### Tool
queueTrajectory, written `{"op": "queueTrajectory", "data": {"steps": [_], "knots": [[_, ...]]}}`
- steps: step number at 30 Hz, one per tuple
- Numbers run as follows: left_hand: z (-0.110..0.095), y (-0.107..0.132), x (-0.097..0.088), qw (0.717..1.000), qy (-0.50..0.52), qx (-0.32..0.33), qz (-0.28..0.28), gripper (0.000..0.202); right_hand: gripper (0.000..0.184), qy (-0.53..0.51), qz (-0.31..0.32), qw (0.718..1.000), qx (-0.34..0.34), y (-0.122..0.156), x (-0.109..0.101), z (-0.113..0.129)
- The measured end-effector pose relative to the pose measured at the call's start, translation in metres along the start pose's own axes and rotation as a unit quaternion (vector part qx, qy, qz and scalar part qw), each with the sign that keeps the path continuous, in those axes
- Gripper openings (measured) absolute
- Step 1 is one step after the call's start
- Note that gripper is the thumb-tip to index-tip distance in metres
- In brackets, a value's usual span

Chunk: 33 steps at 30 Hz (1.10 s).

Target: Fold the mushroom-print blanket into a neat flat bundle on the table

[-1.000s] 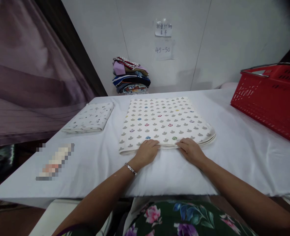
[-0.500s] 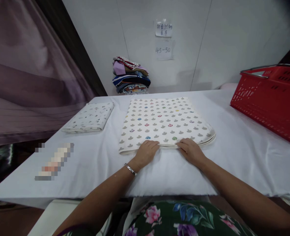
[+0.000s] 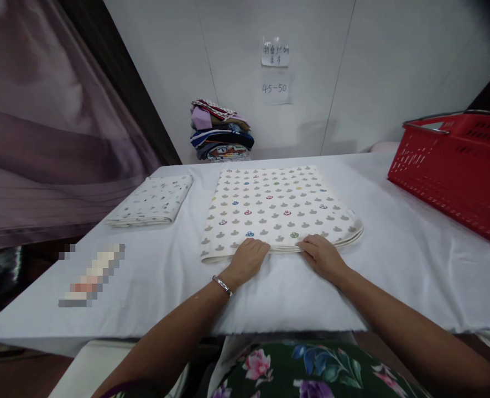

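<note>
A cream tablecloth (image 3: 274,207) with grey and coloured motifs lies folded in layers in front of me. My left hand (image 3: 250,258) is closed on its near edge, left of the middle, fingers on top and the thumb hidden. Farther right along that edge, my right hand (image 3: 320,255) also grips the cloth, with its fingers bent over the layers. Between the two hands the stacked folds show. The cloth's right near corner is rounded and sticks out past my right hand.
Another folded cloth (image 3: 154,200), white with small dark marks, lies at the left. Behind stands a pile of folded fabrics (image 3: 222,131) by the wall. A red basket (image 3: 456,171) occupies the right side. A pixelated object (image 3: 93,276) rests near the left front of the white-covered table (image 3: 154,298).
</note>
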<state>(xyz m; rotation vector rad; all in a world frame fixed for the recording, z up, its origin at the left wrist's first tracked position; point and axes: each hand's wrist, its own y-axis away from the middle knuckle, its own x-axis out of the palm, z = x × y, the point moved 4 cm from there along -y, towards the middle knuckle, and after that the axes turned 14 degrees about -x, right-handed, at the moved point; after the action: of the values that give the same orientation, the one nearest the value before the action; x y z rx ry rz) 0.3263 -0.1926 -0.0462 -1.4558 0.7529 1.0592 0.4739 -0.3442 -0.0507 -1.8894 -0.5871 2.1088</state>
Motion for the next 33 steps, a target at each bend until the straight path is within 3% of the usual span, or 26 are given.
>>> {"op": "queueTrajectory", "data": {"steps": [14,21,33], "knots": [[0.003,0.003,0.003,1.0,-0.003,-0.01,-0.001,0.022,0.022,-0.012,-0.01,1.0,0.004,0.0,0.0,0.0],[-0.001,0.005,-0.006,0.999,0.016,-0.019,0.027,0.021,0.022,-0.016,-0.006,1.0,0.003,0.002,0.001,-0.001],[-0.007,-0.005,-0.009,0.996,-0.056,0.002,0.07,0.019,0.024,-0.013,-0.01,1.0,0.001,0.002,0.001,-0.001]]}}
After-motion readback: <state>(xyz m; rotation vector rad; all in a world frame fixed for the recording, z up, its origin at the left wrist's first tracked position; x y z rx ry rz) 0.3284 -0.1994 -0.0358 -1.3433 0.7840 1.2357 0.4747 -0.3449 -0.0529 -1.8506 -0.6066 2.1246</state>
